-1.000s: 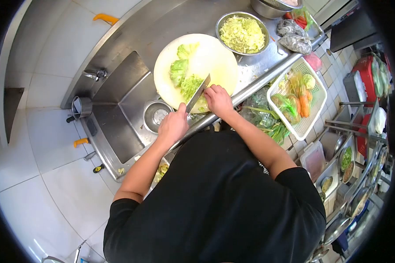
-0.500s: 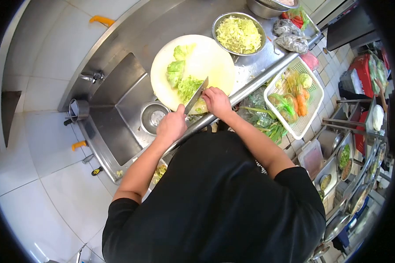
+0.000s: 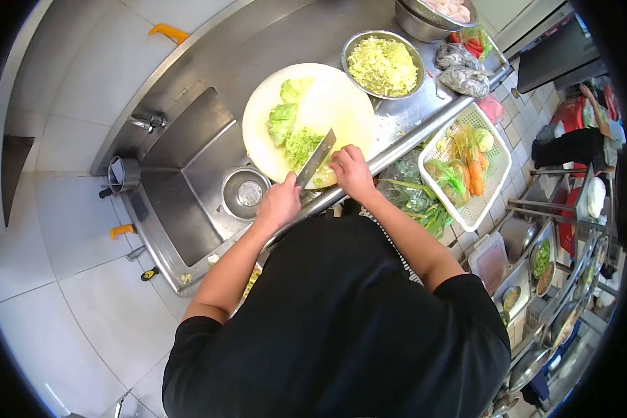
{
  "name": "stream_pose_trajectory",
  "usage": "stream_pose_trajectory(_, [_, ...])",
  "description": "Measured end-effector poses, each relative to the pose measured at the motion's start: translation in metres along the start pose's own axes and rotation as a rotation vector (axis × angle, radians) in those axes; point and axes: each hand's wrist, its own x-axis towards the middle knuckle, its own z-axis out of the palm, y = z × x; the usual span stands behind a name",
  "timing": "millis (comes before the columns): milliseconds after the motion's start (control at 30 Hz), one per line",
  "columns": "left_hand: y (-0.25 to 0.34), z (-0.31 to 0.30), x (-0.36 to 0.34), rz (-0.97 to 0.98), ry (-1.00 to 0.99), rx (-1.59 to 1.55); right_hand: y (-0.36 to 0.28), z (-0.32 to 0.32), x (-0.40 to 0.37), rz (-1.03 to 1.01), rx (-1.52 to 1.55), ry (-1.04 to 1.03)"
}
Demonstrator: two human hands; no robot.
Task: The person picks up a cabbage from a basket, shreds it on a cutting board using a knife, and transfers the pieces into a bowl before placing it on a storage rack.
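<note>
My left hand (image 3: 280, 203) is closed around the handle of a broad-bladed kitchen knife (image 3: 316, 159), its blade pointing up and to the right over the board. Shredded cabbage (image 3: 302, 148) lies in a pile along the blade's left side. Behind that pile are larger cabbage pieces (image 3: 281, 122) on the round, cream-coloured cutting board (image 3: 341, 97). My right hand (image 3: 353, 174) rests at the board's near right edge, beside the blade, with its fingers curled in. Whatever might be under those fingertips is hidden. A few pale scraps lie between blade and fingers.
A steel bowl of shredded cabbage (image 3: 383, 66) stands behind the board. Left are an empty steel bowl (image 3: 246, 194) and the sink (image 3: 181, 164). Right, a white basket (image 3: 472, 221) holds carrots and other vegetables, above bagged greens (image 3: 405, 182). A person (image 3: 578, 150) is at far right.
My right hand has shifted slightly right and down, leaving a gap from the blade. The knife stays in my left hand, slightly lower and right. The view has shifted slightly.
</note>
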Motion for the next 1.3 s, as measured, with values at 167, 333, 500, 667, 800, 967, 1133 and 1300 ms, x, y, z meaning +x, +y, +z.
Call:
stream_pose_trajectory(167, [-0.016,-0.004,0.004,-0.038,0.008,-0.022,0.004,0.011,-0.004,-0.02,-0.025,-0.104])
stream_pose_trajectory(333, [-0.014,-0.006,0.003,0.009,0.025,-0.025,-0.026,-0.004,-0.003,-0.091,-0.127,-0.117])
stream_pose_trajectory(500, [-0.014,-0.005,0.002,0.01,0.014,-0.017,-0.008,0.016,0.003,0.012,-0.112,-0.18])
stream_pose_trajectory(667, [0.004,-0.027,-0.008,-0.011,-0.028,0.06,-0.003,0.016,0.016,0.178,-0.045,-0.188])
stream_pose_trajectory(800, [0.011,-0.028,-0.021,0.038,-0.022,0.13,0.0,0.018,0.017,0.121,-0.087,-0.189])
stream_pose_trajectory(967, [0.005,-0.021,-0.027,0.061,-0.015,0.2,0.008,0.021,0.011,0.068,-0.129,-0.21])
stream_pose_trajectory(1133, [0.001,-0.018,-0.006,0.09,-0.015,0.178,0.005,0.018,0.012,0.08,-0.144,-0.252])
stream_pose_trajectory(1300, [0.007,-0.019,-0.015,0.03,-0.055,0.141,0.001,0.013,0.012,0.136,-0.129,-0.291])
